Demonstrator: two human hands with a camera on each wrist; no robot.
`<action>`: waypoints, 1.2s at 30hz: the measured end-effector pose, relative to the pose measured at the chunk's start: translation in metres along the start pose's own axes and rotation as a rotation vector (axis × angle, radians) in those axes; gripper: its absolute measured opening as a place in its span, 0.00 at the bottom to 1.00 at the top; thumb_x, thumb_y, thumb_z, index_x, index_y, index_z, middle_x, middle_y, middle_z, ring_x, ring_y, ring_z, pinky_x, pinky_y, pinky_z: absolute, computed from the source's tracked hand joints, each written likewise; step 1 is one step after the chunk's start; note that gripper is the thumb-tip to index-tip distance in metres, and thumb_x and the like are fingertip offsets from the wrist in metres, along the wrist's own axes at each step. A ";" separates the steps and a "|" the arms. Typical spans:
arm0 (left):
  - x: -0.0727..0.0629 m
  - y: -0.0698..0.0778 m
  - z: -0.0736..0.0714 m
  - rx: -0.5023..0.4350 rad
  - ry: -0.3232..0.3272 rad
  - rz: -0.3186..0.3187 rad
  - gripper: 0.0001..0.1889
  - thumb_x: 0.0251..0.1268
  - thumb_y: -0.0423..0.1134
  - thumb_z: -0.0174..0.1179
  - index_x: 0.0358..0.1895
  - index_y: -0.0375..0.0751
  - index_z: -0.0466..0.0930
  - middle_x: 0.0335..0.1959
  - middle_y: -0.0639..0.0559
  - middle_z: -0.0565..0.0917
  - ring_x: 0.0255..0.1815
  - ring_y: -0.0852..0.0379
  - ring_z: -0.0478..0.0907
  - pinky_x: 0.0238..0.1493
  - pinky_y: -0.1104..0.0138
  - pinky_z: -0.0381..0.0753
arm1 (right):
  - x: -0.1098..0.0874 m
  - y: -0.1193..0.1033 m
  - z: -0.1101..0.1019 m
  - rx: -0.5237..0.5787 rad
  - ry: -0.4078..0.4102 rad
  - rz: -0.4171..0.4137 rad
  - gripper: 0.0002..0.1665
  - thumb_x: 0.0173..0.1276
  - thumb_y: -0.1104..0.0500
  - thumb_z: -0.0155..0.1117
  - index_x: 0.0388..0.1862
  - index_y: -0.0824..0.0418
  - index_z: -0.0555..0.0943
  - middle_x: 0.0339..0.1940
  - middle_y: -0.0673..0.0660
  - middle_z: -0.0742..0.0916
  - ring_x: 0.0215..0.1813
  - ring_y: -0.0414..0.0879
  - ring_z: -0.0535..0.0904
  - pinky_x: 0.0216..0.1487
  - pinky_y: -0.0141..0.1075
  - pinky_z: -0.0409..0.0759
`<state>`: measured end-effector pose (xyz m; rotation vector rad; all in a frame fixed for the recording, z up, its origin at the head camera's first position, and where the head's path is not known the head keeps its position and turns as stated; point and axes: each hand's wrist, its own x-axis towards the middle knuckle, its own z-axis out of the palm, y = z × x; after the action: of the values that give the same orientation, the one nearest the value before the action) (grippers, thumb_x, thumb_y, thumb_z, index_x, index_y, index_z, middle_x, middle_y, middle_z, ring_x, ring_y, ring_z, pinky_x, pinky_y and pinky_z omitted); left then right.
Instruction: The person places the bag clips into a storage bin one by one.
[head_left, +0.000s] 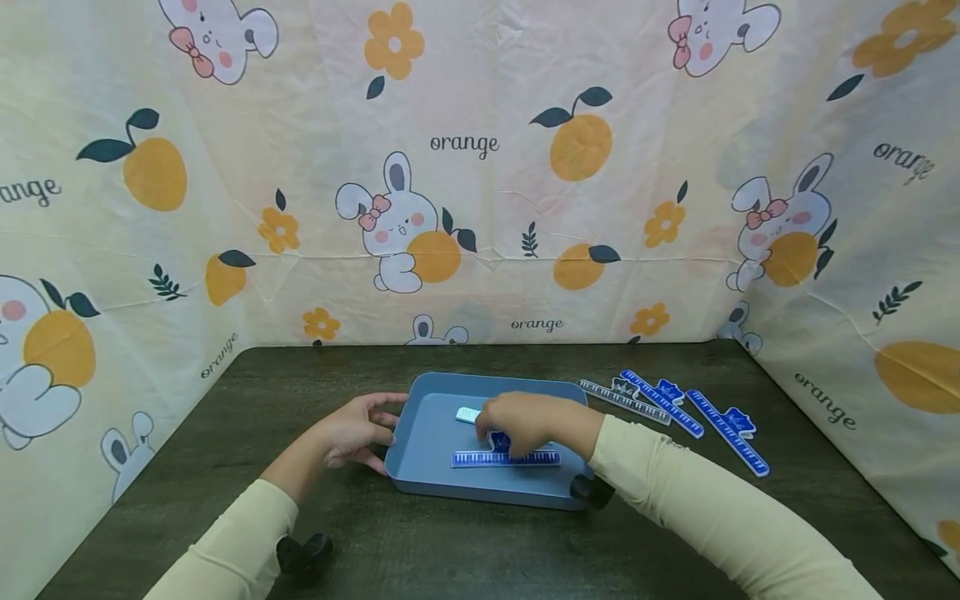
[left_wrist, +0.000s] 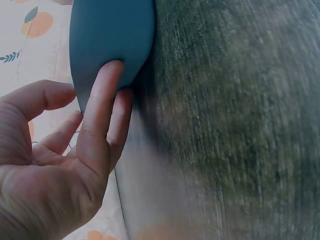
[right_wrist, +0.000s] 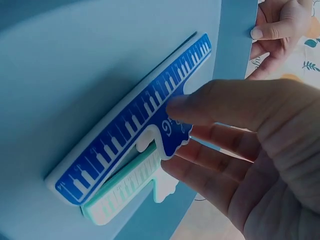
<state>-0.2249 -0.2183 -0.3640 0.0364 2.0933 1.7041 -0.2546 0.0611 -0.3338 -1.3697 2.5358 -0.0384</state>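
In the head view, the blue-grey tray sits on the dark table. The left hand is at the tray's left end, its spread fingers touching the outside of the wall. The right hand reaches inside the tray, fingers curled down onto the piano-key ruler, which lies under its fingertips near the tray's front wall. The pale green ruler is farther back in the tray, partly covered by the right hand. Beyond the tray's right end are a grey ruler, a second blue ruler and a third blue ruler.

In the left wrist view, the left hand's fingers are extended against the tray's outer wall, its thumb apart from them by the rim.

In the right wrist view, the right hand pinches the shaped tab of the piano-key ruler, thumb in front and fingers behind. The pale green ruler shows just beside it, partly hidden, within the tray. Whether the piano-key ruler touches the tray floor, I cannot tell.
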 end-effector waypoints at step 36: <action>0.001 -0.001 0.000 0.010 0.009 -0.004 0.39 0.59 0.18 0.54 0.75 0.37 0.55 0.58 0.32 0.76 0.46 0.43 0.82 0.31 0.50 0.86 | -0.038 0.010 -0.010 0.016 0.219 -0.033 0.25 0.57 0.61 0.74 0.55 0.58 0.82 0.54 0.53 0.82 0.58 0.49 0.77 0.59 0.45 0.78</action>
<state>-0.2252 -0.2182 -0.3657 0.0272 2.1070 1.6953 -0.2455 0.0969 -0.3181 -1.4745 2.6809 -0.2262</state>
